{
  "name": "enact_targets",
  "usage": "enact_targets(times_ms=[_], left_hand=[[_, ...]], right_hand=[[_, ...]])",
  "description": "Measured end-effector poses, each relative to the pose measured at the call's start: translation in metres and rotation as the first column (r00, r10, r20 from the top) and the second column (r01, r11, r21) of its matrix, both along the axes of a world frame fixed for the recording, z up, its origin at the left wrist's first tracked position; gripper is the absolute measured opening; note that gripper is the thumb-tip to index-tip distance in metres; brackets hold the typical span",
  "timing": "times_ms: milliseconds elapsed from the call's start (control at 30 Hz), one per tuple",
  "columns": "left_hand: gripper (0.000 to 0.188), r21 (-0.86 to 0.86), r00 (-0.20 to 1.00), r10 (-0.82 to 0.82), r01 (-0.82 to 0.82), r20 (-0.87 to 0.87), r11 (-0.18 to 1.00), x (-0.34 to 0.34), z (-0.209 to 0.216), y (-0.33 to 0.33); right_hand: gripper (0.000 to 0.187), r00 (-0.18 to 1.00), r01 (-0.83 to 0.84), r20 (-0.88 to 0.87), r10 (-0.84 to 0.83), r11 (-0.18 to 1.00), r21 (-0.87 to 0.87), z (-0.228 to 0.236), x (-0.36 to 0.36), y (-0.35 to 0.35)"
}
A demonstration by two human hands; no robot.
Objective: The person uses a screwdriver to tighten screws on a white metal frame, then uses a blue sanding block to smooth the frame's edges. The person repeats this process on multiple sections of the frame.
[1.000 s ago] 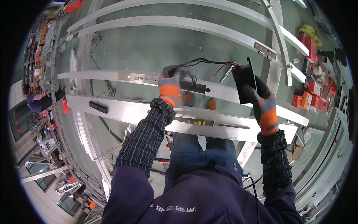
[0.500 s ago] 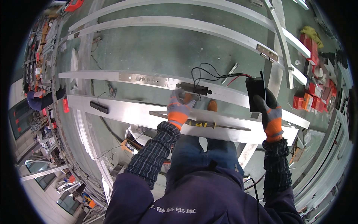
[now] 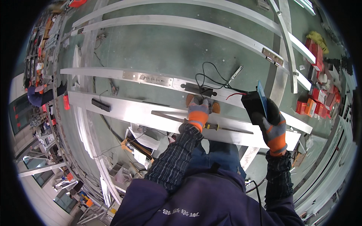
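Head view: I had the black box in the right hand, fingers clamped on its lower right part, the upper left part projecting clear of them. A red wire ran off leftward. The left hand was just below the black fitting; I could not tell whether its fingers gripped anything. Screwdriver lay on the wide metal beam.

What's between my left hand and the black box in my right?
Head view: a brown shoe, green floor, then the silver bar behind the black box.
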State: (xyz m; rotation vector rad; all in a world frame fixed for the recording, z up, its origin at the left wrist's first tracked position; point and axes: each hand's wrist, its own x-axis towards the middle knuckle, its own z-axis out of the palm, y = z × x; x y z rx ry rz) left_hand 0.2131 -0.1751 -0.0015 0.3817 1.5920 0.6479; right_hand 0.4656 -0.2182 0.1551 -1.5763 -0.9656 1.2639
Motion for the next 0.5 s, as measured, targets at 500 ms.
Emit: enact_targets(times_ms=[500], left_hand=[[0.009, 0.019, 0.81, 0.511, -0.538, 0.287, 0.843, -0.049, 0.025, 0.05]], right_hand=[[0.06, 0.987, -0.121, 0.1, 0.129, 0.99, -0.076, 0.009, -0.005, 0.005]])
